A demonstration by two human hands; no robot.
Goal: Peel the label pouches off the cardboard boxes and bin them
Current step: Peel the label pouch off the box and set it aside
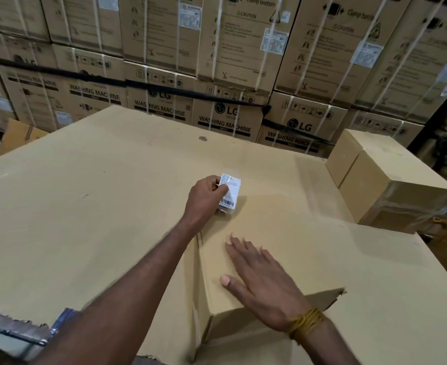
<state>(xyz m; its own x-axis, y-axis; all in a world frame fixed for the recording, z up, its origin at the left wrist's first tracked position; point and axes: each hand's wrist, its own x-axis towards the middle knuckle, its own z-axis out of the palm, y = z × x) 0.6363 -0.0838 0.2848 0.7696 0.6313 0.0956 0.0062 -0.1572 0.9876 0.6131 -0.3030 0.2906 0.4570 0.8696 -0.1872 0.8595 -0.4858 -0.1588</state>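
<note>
A small clear label pouch (229, 190) with a white printed slip and a barcode sits at the far end of a plain cardboard box (275, 219) in front of me. My left hand (206, 197) pinches the pouch's left edge with curled fingers and thumb. The pouch looks partly lifted from the box top. My right hand (260, 281) lies flat on the near part of the same box with straight, spread fingers. A yellow thread is tied round that wrist.
The box lies on a wide sheet of flat cardboard (85, 206). Two more plain boxes (380, 180) stand at the right. A wall of stacked washing machine cartons (217, 61) rises behind. No bin is in view.
</note>
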